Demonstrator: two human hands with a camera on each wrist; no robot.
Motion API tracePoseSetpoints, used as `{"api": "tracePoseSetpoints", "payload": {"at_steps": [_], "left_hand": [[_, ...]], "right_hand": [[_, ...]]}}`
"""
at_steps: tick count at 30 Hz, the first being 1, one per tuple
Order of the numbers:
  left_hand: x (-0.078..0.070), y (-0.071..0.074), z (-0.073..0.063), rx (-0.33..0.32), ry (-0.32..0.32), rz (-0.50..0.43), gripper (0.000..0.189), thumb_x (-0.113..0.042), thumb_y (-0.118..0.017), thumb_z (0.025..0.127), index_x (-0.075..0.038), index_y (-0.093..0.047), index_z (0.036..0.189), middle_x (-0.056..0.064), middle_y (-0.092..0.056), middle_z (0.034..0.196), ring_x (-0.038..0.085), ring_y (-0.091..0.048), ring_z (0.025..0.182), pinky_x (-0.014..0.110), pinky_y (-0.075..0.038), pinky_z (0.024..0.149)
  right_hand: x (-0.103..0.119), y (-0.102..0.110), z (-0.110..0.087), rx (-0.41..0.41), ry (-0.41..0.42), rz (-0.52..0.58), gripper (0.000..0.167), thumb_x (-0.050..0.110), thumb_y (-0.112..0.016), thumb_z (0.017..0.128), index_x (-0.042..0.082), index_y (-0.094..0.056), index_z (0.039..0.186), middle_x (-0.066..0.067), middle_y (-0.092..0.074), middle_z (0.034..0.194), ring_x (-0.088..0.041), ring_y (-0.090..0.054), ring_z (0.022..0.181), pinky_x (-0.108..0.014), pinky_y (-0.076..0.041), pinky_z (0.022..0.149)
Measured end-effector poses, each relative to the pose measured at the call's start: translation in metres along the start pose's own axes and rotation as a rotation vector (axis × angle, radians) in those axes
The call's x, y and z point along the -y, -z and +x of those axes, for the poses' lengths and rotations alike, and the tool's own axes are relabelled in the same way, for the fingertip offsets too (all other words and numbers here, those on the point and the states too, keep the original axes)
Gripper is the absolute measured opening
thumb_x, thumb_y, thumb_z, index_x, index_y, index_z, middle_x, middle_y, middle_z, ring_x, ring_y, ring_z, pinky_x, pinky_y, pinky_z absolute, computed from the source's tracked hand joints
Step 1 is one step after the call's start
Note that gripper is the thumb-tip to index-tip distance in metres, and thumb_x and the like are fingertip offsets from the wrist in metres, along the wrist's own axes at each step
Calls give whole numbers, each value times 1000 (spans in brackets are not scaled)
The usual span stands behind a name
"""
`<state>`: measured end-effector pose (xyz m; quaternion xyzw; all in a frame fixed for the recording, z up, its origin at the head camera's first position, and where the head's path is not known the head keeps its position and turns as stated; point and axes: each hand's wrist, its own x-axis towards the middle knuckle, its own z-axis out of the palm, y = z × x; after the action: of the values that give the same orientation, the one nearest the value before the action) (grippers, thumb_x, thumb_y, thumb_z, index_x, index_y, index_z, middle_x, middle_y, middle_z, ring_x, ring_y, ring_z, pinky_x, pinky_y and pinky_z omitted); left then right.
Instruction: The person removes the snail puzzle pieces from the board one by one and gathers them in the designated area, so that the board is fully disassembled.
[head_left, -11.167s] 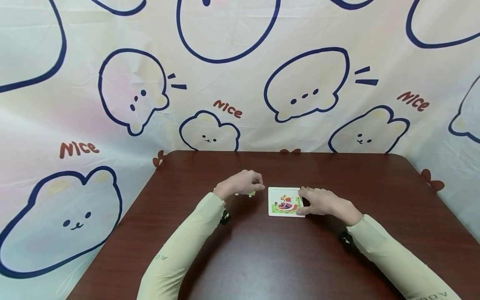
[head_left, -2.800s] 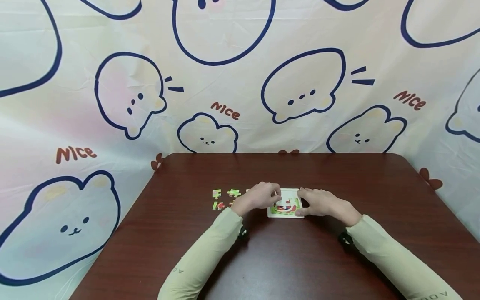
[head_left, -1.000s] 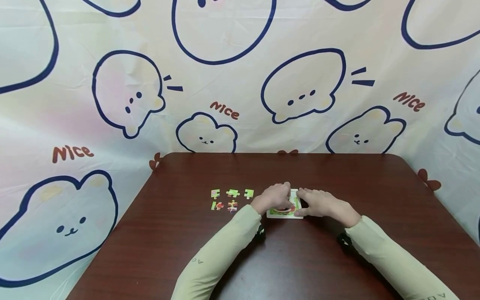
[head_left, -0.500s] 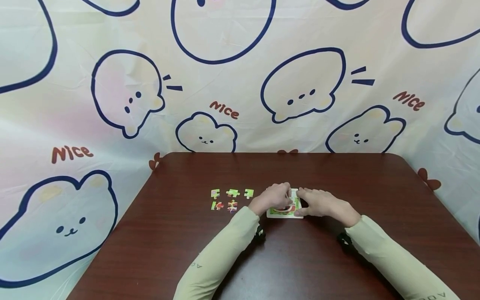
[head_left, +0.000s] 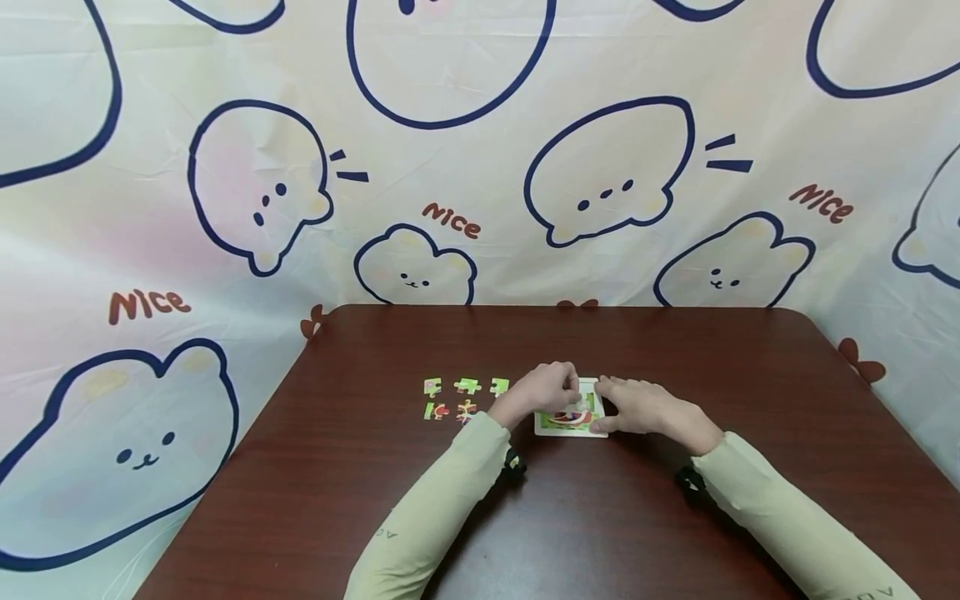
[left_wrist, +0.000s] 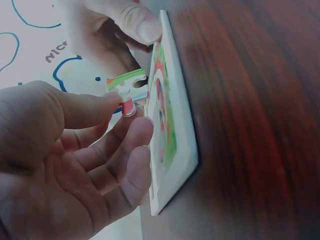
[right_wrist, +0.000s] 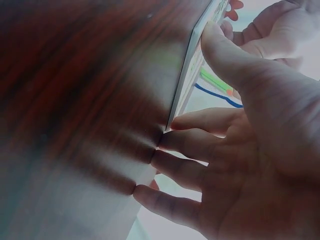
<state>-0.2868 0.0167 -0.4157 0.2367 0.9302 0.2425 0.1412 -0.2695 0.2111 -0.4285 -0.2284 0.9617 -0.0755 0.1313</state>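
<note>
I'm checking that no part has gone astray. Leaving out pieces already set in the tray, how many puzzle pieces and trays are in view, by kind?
Loose pieces on the table: 5
Piece held in the left hand: 1
Tray: 1
Total: 7

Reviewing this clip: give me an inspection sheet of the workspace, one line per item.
Surface: dark reddish-brown table with wood grain.
Job's things: white-framed puzzle board, partly filled; five loose puzzle pieces visible to its left, others possibly hidden by the arm.
Clutter: nothing seen.
Grippers: bare left hand pinches a puzzle piece by the board, contact unclear; bare right hand has its thumb on the frame, other fingertips along the board's edge and the table.
Cables: nothing seen.
Surroundings: pale cloth backdrop printed with cartoon animals and "Nice".
</note>
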Motion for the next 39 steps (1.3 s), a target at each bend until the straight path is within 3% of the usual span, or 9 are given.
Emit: {"api": "tracePoseSetpoints", "payload": {"at_steps": [9, 16, 22, 29, 34, 39], "left_hand": [[8, 9, -4, -13, -6, 14, 11, -24, -62, 97, -17, -58, 89, -3, -59, 80, 11, -53, 63, 22, -42, 56], [20, 25, -16, -21, -11, 91, 11, -24, -63, 96, -17, -58, 89, -3, -59, 80, 12, -51, 67, 23, -39, 59], [31, 36, -29, -8, -2, 107, 10, -23, -64, 95, -17, -58, 90, 0, -57, 78, 14, -51, 66, 25, -40, 60], [46, 46, -37, 52, -18, 151, 9, -21, -63, 95, -17, -59, 88, -1, -58, 78, 13, -52, 67, 26, -41, 61], [55, 54, -43, 129, -6, 177, 9, -20, -63, 95, -16, -59, 88, 0, -59, 79, 13, -53, 66, 27, -42, 60], [65, 57, -48, 155, 44, 193, 7, -20, -63, 95, -15, -60, 91, 0, -60, 83, 13, -54, 68, 26, -43, 60]], "right_hand": [[0, 0, 0, -3, 0, -6, 43, 54, -70, 85, 16, -53, 98, -26, -46, 146, -24, -55, 84, -35, -40, 65], [2, 2, -1, -3, 6, -16, 47, 54, -70, 84, 14, -55, 103, -26, -49, 144, -25, -57, 92, -39, -43, 72], [1, 2, -2, -10, 10, -22, 53, 53, -71, 84, 11, -57, 113, -26, -48, 144, -34, -59, 113, -47, -49, 83], [2, 2, -1, -10, 10, -20, 45, 53, -71, 83, 14, -54, 99, -25, -51, 142, -25, -55, 90, -38, -41, 68], [1, 2, -2, -13, 6, -28, 52, 55, -70, 84, 12, -57, 111, -25, -49, 144, -32, -60, 108, -46, -49, 79], [1, 1, -2, -8, 10, -24, 58, 55, -69, 85, 10, -56, 119, -26, -47, 146, -38, -57, 120, -52, -49, 89]]}}
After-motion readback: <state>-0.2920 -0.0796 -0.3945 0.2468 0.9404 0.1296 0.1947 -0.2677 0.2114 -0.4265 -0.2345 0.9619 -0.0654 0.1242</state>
